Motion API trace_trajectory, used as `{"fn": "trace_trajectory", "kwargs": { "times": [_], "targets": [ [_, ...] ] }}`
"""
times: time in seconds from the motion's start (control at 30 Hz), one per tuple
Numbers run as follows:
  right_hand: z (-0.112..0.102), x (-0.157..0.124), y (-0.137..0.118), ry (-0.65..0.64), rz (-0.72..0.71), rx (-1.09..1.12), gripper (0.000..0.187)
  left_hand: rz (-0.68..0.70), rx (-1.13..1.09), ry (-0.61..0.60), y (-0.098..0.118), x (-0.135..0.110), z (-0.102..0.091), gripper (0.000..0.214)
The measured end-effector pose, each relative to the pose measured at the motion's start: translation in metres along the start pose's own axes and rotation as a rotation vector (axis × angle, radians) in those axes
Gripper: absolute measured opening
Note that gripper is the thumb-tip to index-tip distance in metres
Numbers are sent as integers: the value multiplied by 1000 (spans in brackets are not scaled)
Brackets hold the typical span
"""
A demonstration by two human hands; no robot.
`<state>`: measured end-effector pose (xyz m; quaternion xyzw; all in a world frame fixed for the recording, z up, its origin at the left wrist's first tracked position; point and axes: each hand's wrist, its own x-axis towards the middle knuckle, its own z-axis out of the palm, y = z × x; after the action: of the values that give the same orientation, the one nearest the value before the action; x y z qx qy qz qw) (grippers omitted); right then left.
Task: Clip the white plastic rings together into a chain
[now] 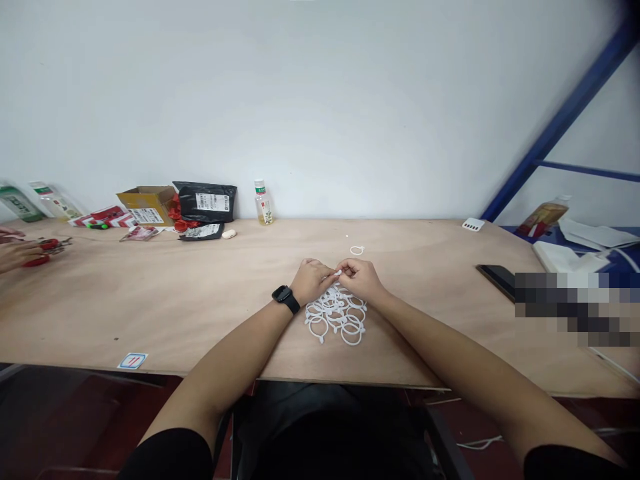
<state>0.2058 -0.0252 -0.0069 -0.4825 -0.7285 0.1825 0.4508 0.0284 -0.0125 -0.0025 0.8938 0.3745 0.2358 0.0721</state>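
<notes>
My left hand point(313, 280), with a black watch point(283, 294) at its wrist, and my right hand point(361, 277) meet over the table. Their fingertips pinch a small white plastic ring point(339, 272) between them; only its clasp-like end shows, and the rest is hidden by fingers. Just below my hands lies a pile of similar white rings point(334, 310), each a thin loop with a small knob, some overlapping. One more loose ring point(363, 248) lies apart, beyond my right hand.
Along the wall stand a drink bottle point(264, 203), a black parcel bag point(207, 202) and an open carton point(150, 203). At far left a co-worker's hand point(20, 255) holds red-handled scissors point(49, 245). A phone point(497, 280) lies at right, below a white box point(473, 225).
</notes>
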Motion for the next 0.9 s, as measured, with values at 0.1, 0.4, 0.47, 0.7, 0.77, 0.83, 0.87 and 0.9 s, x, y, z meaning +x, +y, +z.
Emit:
{"fn": "trace_trajectory", "kwargs": {
  "times": [0.1,0.4,0.47,0.7,0.77,0.83,0.87,0.9],
  "targets": [
    [2,1,2,11,0,5,15,-18,-20,-3,0,1,1,31],
    [0,13,28,89,42,78,29,-150,-110,90,-4,2,-3,35],
    [-5,17,40,131,92,63,31,-197,-97,69,-11,1,-5,33],
    [-24,25,57,238,101,-101,33,-128,-102,-49,-19,-4,-9,28],
    [-23,22,54,198,47,-98,26,-97,-94,-83,-16,-5,-8,27],
    [-19,17,48,130,-5,-81,21,-101,-78,-108,-14,-4,-8,24],
    [-16,15,44,81,-29,-72,20,-107,-75,-117,-13,-4,-8,23],
    [-14,13,39,22,-53,-64,19,-113,-78,-123,-12,-4,-8,22]
  ]
}}
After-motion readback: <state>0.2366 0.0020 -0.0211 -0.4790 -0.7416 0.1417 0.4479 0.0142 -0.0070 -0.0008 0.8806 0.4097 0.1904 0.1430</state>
